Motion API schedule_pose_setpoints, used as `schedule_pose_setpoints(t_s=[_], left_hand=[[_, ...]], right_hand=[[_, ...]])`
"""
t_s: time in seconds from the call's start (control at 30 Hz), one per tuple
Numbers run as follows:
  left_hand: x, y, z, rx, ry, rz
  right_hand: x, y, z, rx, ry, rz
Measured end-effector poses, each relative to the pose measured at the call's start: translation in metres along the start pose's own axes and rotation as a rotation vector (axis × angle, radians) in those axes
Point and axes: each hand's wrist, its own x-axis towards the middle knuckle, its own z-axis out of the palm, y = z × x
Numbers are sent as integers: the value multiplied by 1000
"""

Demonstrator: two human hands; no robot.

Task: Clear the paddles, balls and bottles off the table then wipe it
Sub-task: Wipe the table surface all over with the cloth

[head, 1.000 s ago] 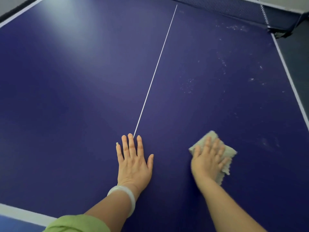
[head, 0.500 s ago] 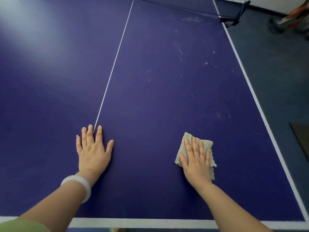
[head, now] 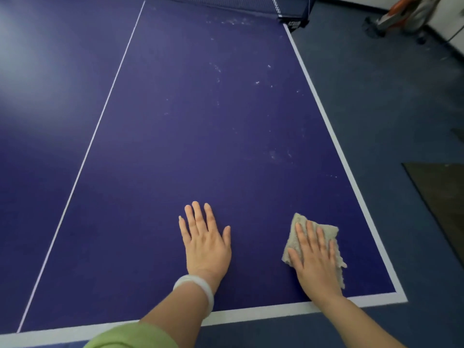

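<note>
1. Dark blue table-tennis desk (head: 226, 146) with white border lines and a thin white centre line (head: 82, 162); this desk is the landmark.
2. Right hand (head: 316, 262) lies palm down on a crumpled beige terry cloth (head: 298, 222), pressing it flat against the desk surface near the desk's near right corner. Fingers (head: 311, 234) are extended and slightly spread, not curled round the cloth.
3. The cloth sits just inside the white near-edge line and close to the right side line; its edges stick out past the fingertips and on the right of the hand.
4. Left hand (head: 204, 244) is flat on the bare desk, palm down, fingers (head: 195, 217) straight and spread, holding nothing. It is on the right half of the desk, well right of the centre line and apart from the cloth.
5. White bangle (head: 198, 285) on the left wrist; light green sleeve (head: 130, 337) at the bottom of frame.
6. Pale dusty smudges (head: 276, 154) are scattered on the desk's right half, beyond the cloth, towards the net post (head: 293, 18) at the far right corner.
7. Blue-grey floor (head: 389, 109) is right of the desk.
</note>
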Motion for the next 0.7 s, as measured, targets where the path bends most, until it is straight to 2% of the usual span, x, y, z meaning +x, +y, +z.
schedule_pose_setpoints(t_s=[0.1,0.17,0.2,0.3,0.37,0.43,0.5,0.6,0.63,0.7], left_hand=[[2,1,6,63,34,-17],[3,4,9,79,25,-20],[3,4,8,86,21,-24],[2,5,6,86,3,-44],[2,6,4,82,14,-46],[3,7,4,68,20,-48],[3,6,6,71,24,-52],[3,5,7,84,35,-52],[3,5,7,81,42,-54],[3,5,8,83,49,-58]], right_hand=[[5,29,-8,51,-27,281],[9,17,-9,109,-22,355],[9,4,-8,112,-7,295],[-4,-32,0,78,14,-168],[-10,-23,4,37,17,-427],[-4,12,3,-27,39,-514],[11,53,0,-52,78,-347],[38,81,-11,26,29,145],[44,74,-12,64,27,234],[50,43,-13,67,29,205]])
